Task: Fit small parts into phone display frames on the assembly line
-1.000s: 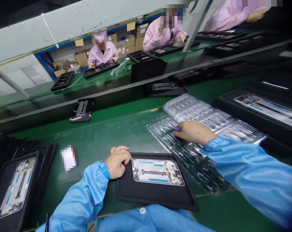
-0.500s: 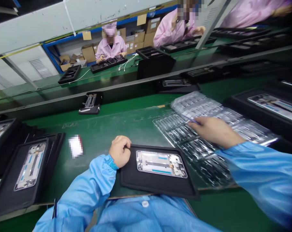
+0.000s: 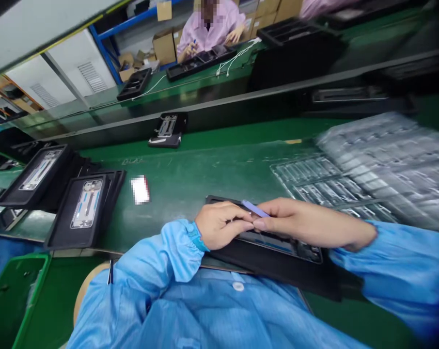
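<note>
Under both hands (image 3: 248, 224): phone frame (image 3: 277, 241).

Light blue sleeves (image 3: 161, 261) over a dark green desk (image 3: 205, 169); a lilac-blue tool (image 3: 254, 208) above a black tray (image 3: 277, 264). Clear, silvery blister trays (image 3: 379, 160) lie alongside, a pink-coated co-worker (image 3: 208, 24) beyond, a bright green bin (image 3: 8, 300) nearby.
</note>
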`<state>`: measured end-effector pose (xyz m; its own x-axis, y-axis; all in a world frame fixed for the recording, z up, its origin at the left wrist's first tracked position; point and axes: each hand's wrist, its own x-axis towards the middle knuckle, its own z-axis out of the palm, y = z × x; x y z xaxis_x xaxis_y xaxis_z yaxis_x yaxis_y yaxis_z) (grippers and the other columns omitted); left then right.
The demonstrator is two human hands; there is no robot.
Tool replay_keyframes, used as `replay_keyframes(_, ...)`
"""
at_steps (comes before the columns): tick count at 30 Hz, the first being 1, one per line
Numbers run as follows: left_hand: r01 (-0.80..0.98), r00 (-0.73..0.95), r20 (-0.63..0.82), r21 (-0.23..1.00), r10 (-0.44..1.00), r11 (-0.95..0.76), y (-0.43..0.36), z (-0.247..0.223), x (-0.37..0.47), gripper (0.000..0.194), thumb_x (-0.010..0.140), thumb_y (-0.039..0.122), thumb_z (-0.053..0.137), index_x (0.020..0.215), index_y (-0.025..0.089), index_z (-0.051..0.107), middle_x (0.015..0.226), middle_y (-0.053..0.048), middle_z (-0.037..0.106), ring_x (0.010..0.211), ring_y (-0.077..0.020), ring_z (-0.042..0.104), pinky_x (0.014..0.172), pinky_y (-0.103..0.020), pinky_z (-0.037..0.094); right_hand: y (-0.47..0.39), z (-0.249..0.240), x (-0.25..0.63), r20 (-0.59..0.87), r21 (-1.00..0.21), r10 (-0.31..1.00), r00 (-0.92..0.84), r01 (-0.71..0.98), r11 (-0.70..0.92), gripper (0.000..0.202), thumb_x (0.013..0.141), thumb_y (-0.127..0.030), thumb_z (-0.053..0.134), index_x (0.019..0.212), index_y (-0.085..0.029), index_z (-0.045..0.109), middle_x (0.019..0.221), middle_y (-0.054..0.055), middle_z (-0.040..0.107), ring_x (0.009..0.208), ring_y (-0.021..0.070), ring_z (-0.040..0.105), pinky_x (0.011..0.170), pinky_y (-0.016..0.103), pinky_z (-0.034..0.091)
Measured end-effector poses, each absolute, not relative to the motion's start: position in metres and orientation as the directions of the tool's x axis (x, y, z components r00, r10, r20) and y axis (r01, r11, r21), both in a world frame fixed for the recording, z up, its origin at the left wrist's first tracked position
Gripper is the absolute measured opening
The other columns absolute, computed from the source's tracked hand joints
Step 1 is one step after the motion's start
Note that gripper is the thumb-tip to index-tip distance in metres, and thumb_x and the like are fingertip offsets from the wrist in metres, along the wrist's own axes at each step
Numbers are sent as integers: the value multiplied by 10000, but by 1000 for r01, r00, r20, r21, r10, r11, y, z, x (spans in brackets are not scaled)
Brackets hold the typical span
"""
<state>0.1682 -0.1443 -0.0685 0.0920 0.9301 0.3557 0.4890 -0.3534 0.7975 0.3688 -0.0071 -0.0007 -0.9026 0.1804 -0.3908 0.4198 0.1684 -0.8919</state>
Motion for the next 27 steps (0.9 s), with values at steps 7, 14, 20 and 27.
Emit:
replay_keyframes(7, 613, 105, 352, 714, 930, -339, -143, -62, 164, 217, 1105, 381, 661, 1058, 221, 800, 1034, -82, 839, 1016, -226, 799, 1004, -361, 644, 3, -21, 368, -446, -883, 195, -874, 465, 62, 706, 888, -912, 688, 888, -207, 684, 624, -61, 396, 566, 97, 308, 520, 263, 227)
replay_keyframes(14, 729, 94, 276, 636, 957, -255, -130, -62, 173, 200, 1117, 306, 595, 1043, 216, 758, 1017, -87, 805, 1027, -241, 768, 1035, -393, 626, -13, -14, 387, 203, -642, 543, -815, 308, 702, 460, 977, -649, 738, 1226, -276, 841, 1130, 80, 837, 966, 296, 786, 812, 396, 622)
replay_keyframes(20, 717, 91, 223, 662, 971, -219, -123, -59, 183, 212, 1129, 360, 601, 1050, 232, 751, 1034, -76, 806, 1050, -251, 763, 1047, -408, 620, -20, -19, 391, 401, -339, 315, -860, 181, 923, 362, 1118, -265, 466, 1142, -249, 827, 991, 37, 829, 846, 209, 791, 728, 340, 605)
replay_keyframes(27, 716, 100, 234, 658, 967, -234, -122, -57, 183, 241, 1143, 398, 586, 1155, 217, 745, 1109, -97, 800, 1107, -266, 735, 1087, -440, 586, -16, -25, 415, 467, -106, 257, -846, 234, 966, 315, 1107, -222, 488, 1165, -211, 798, 1067, 75, 835, 842, 223, 787, 679, 341, 566)
